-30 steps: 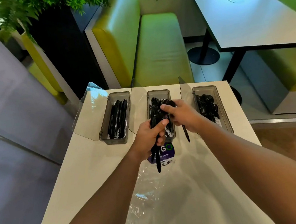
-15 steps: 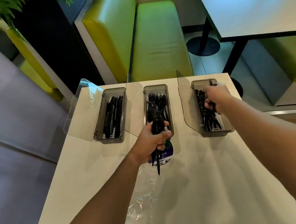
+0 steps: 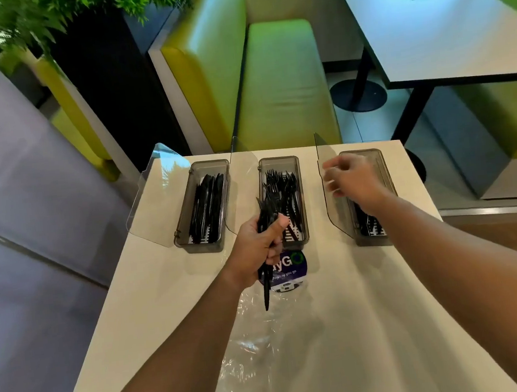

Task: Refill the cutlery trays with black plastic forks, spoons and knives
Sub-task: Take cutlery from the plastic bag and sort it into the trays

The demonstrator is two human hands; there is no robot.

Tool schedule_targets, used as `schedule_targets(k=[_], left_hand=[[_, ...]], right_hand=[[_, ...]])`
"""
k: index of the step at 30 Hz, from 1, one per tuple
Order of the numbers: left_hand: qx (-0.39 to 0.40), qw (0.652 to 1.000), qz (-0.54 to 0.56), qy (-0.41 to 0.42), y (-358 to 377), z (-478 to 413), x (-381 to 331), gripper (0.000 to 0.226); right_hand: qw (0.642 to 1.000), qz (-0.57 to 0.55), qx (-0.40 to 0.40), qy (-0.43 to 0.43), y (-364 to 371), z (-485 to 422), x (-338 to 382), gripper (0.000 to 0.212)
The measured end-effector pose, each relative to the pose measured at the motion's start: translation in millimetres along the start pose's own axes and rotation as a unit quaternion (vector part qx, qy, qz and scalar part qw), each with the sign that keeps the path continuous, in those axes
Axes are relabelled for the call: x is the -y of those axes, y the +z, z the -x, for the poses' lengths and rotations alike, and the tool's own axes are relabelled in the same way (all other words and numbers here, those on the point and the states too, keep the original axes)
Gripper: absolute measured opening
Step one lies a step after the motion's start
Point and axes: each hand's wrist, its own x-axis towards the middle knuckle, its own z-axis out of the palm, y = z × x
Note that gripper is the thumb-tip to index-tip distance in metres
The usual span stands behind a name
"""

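Observation:
Three smoky clear trays stand in a row at the far edge of the white table [image 3: 142, 319]. The left tray [image 3: 188, 209] holds black knives [image 3: 207, 207]. The middle tray [image 3: 277, 163] holds black forks [image 3: 287, 192]. The right tray [image 3: 384, 163] holds black spoons [image 3: 369, 224], mostly hidden by my arm. My left hand [image 3: 258, 248] grips a bundle of black cutlery [image 3: 266, 209] upright, just in front of the middle tray. My right hand [image 3: 352, 179] hovers over the right tray with fingers loosely curled and holds nothing.
A crumpled clear plastic bag [image 3: 267, 348] with a purple round label [image 3: 288, 267] lies on the table near me. Each tray's clear lid [image 3: 152, 203] stands open to its left. A green bench [image 3: 283, 81] and another table [image 3: 430, 24] lie beyond.
My right hand took a piece from the bundle to the right tray, let it go there and has lifted slightly, holding nothing. My left hand kept its bundle in place.

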Motion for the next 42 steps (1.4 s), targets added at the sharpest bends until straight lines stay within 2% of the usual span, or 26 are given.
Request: schedule_targets(k=[4, 10, 14, 17, 20, 22, 26, 28, 32, 38, 42], left_hand=[[-0.062, 0.995, 0.079, 0.028, -5, 1, -9, 0.014], [-0.181, 0.97, 0.127, 0.103, -23, 12, -42, 0.011], [-0.238, 0.946, 0.155, 0.155, -43, 22, -62, 0.013], [-0.244, 0.935, 0.191, 0.175, -61, 29, -66, 0.01], [-0.244, 0.925, 0.23, 0.177, -75, 36, -66, 0.011], [-0.252, 0.92, 0.24, 0.18, -83, 42, -69, 0.009], [-0.304, 0.894, 0.263, 0.198, -115, 52, -81, 0.011], [-0.324, 0.884, 0.269, 0.203, -132, 55, -85, 0.013], [-0.333, 0.899, 0.223, 0.176, -153, 61, -82, 0.016], [-0.255, 0.953, 0.139, 0.082, -156, 64, -60, 0.019], [-0.199, 0.975, 0.087, 0.046, -158, 65, -48, 0.021]], right_hand=[[0.985, 0.013, 0.168, -0.03, 35, 33, 28, 0.012], [0.96, 0.019, 0.27, -0.07, 88, 68, 52, 0.008], [0.932, 0.04, 0.359, -0.031, 119, 82, 66, 0.038], [0.926, 0.045, 0.375, -0.023, 140, 89, 73, 0.046], [0.911, 0.068, 0.404, -0.04, 159, 94, 75, 0.027], [0.898, 0.087, 0.429, -0.044, 166, 96, 77, 0.023], [0.851, 0.218, 0.478, -0.018, 167, 94, 82, 0.015], [0.846, 0.245, 0.474, -0.006, 164, 90, 85, 0.016], [0.883, 0.207, 0.421, -0.008, 164, 78, 96, 0.011], [0.947, 0.102, 0.303, 0.029, 191, 56, 107, 0.013], [0.968, 0.097, 0.224, 0.052, 214, 42, 105, 0.014]])
